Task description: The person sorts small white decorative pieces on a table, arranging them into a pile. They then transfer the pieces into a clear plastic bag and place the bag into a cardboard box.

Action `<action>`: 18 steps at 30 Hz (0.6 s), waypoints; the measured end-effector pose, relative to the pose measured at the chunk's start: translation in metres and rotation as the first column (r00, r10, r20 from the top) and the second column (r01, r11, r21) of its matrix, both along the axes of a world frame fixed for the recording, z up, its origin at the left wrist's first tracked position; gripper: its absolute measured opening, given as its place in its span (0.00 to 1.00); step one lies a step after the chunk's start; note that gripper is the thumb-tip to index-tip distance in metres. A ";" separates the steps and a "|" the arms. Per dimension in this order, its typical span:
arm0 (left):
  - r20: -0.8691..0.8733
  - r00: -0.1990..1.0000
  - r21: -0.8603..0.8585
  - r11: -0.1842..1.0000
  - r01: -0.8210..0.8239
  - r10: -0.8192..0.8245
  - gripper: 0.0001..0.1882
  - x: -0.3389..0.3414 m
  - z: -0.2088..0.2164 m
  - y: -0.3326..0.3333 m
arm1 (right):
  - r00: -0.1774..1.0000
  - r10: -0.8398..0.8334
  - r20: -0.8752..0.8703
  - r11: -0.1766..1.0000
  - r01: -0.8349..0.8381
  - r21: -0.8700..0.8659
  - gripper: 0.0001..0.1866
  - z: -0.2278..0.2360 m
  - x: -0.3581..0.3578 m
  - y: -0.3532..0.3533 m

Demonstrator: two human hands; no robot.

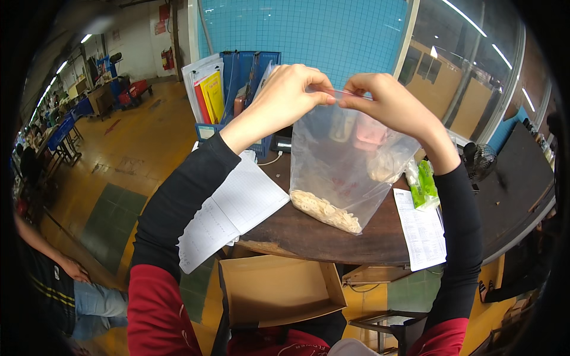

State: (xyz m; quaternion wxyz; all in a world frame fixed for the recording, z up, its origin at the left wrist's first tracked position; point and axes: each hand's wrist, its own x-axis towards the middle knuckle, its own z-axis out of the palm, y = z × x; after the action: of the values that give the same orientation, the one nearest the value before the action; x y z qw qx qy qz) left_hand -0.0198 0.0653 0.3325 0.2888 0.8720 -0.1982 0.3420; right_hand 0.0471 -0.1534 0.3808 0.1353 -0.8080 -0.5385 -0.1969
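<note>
A clear plastic zip bag (pixel 338 172) hangs upright over the desk, raised by its top edge. Cream-coloured flat ring-like pieces (pixel 323 210) lie heaped along its bottom. My left hand (pixel 289 89) pinches the pinkish seal at the top with thumb and fingertips. Close beside it, my right hand (pixel 389 102) pinches the same seal, the thumbs nearly meeting. Through the film a pink object (pixel 369 132) shows blurred, along with another pale bundle (pixel 386 165) near the bag's right side.
An open notebook (pixel 243 196) lies left on the brown desk (pixel 297 242); a printed sheet (pixel 418 228) and green packet (pixel 423 184) lie right. Behind stands a blue file rack (pixel 242 68). An open cardboard box (pixel 279 291) sits below the desk edge. A person (pixel 71 279) is at far left.
</note>
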 end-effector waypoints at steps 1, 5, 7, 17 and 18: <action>0.008 1.000 0.010 1.000 -0.020 0.020 0.15 0.001 0.000 0.002 | 0.999 0.042 0.023 0.999 -0.043 0.027 0.17 0.001 0.000 -0.006; -0.058 0.998 -0.054 0.998 0.037 -0.040 0.14 0.003 0.001 0.011 | 0.996 0.073 -0.048 0.996 -0.070 0.059 0.17 0.004 -0.004 -0.026; -0.052 0.997 -0.057 0.997 0.046 -0.049 0.14 0.004 0.001 0.011 | 0.996 0.052 -0.075 0.997 -0.048 0.066 0.15 0.004 -0.006 -0.030; 0.139 0.990 0.225 0.973 -0.057 0.025 0.16 0.004 0.002 -0.009 | 0.999 -0.044 0.016 0.996 0.043 0.072 0.11 -0.004 -0.001 -0.035; 0.160 0.987 0.244 0.969 -0.031 -0.009 0.16 0.006 0.001 -0.011 | 0.999 0.008 0.047 0.997 -0.011 0.077 0.11 -0.005 0.000 -0.033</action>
State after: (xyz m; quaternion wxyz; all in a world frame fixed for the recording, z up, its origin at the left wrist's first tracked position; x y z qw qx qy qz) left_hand -0.0139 0.0540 0.3333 0.1599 0.8719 -0.2568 0.3850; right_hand 0.0472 -0.1867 0.3755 0.1546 -0.7948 -0.5374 -0.2358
